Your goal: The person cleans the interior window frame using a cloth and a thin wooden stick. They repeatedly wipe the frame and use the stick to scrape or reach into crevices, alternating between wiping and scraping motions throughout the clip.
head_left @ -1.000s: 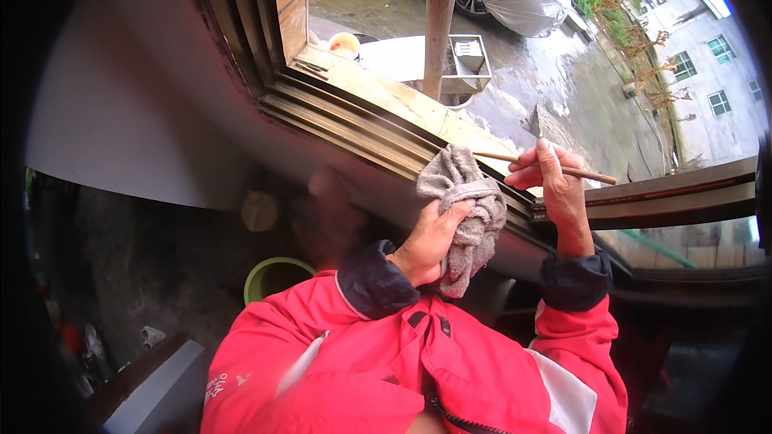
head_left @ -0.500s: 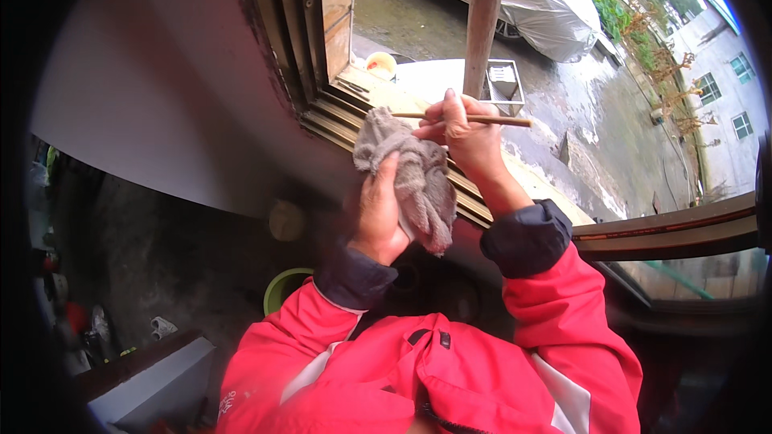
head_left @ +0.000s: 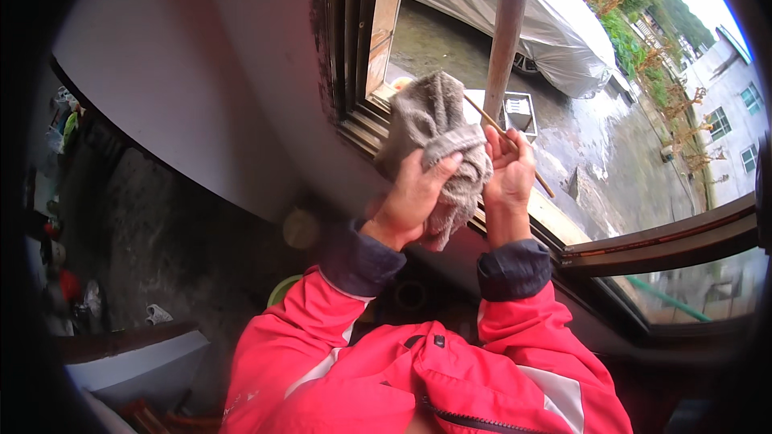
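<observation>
A grey-brown rag [head_left: 433, 116] is bunched in my left hand [head_left: 408, 197], whose thumb presses across the folds and whose fingers wrap round it. To its right, my right hand [head_left: 508, 181] is turned palm up with the fingers curled on a thin wooden stick [head_left: 484, 115]. The stick slants from beside the rag down to the right, and the fingers cover part of it. Both hands are raised in front of the window track [head_left: 360, 133], a set of dark grooved rails; the rag hides part of the rails.
An upright wooden pole [head_left: 507, 40] stands just outside the window. Beyond are a covered car [head_left: 555, 24] and a metal-framed box [head_left: 519, 115] on wet ground. A pale curved wall [head_left: 201, 96] lies left. Below is a green basin [head_left: 283, 289], partly hidden by my sleeve.
The rag has been lifted and bunched up more in my left hand. My right hand has turned palm up and lowered; the stick went from nearly level to a steep slant. The view has shifted.
</observation>
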A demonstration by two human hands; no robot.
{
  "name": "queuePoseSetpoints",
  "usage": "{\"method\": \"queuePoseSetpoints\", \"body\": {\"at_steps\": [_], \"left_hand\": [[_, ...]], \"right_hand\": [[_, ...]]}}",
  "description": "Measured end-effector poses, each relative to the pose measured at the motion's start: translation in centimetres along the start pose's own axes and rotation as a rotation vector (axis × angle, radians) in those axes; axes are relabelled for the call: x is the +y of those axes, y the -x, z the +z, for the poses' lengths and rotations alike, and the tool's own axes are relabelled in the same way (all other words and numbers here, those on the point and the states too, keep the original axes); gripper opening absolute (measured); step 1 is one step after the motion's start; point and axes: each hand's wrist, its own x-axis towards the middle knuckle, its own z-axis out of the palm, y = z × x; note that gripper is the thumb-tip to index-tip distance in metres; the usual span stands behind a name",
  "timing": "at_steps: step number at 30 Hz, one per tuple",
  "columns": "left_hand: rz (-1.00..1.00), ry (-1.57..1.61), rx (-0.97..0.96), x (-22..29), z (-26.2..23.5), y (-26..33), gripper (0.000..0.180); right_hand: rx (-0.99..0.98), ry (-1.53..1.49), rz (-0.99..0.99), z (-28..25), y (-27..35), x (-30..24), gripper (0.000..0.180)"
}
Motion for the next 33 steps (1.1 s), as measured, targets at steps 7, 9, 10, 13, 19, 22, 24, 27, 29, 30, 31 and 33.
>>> {"method": "queuePoseSetpoints", "body": {"at_steps": [7, 9, 10, 13, 19, 22, 24, 27, 29, 30, 31, 33], "left_hand": [[-0.223, 0.051, -0.059, 0.2, 3.1, 5.9, 0.028], [-0.227, -0.096, -0.063, -0.4, 1.1, 7.3, 0.030], [-0.254, -0.122, -0.083, 0.1, 0.2, 8.1, 0.032], [-0.274, -0.084, -0.146, 1.5, -0.7, 9.5, 0.041], [-0.367, -0.083, -0.232, 0.6, -0.6, 9.5, 0.051], [-0.394, -0.085, -0.276, -0.1, 0.4, 9.2, 0.053], [-0.383, -0.141, -0.262, -0.9, 0.4, 9.3, 0.055], [-0.413, -0.115, -0.295, -2.2, 0.6, 9.2, 0.057], [-0.441, -0.075, -0.315, -2.8, 1.3, 9.0, 0.056], [-0.448, -0.065, -0.325, -3.1, 1.8, 8.8, 0.055], [-0.445, -0.091, -0.341, -3.3, 2.3, 8.4, 0.052], [-0.492, -0.187, -0.413, -2.9, 4.0, 7.4, 0.051]], "right_hand": [[-0.042, -0.118, 0.103, -6.2, 6.6, -7.3, 0.028], [-0.072, -0.125, 0.160, -8.7, 8.3, -7.9, 0.032], [-0.054, -0.097, 0.180, -9.6, 9.5, -8.0, 0.033], [-0.204, 0.067, 0.180, -14.8, 12.6, -9.3, 0.037], [0.122, 0.355, -0.240, -19.1, 16.9, -13.9, 0.038], [0.227, 0.732, -0.338, -17.5, 17.7, -15.5, 0.038], [0.203, 0.811, -0.354, -16.5, 17.5, -16.1, 0.041], [0.087, 0.704, -0.301, -17.4, 17.7, -17.2, 0.043], [0.011, 0.491, -0.245, -18.3, 18.1, -17.8, 0.043], [-0.015, 0.448, -0.188, -18.4, 18.4, -17.7, 0.042], [-0.041, 0.400, -0.137, -18.6, 18.7, -17.5, 0.041], [-0.020, 0.365, -0.062, -18.9, 19.3, -16.3, 0.038]]}}
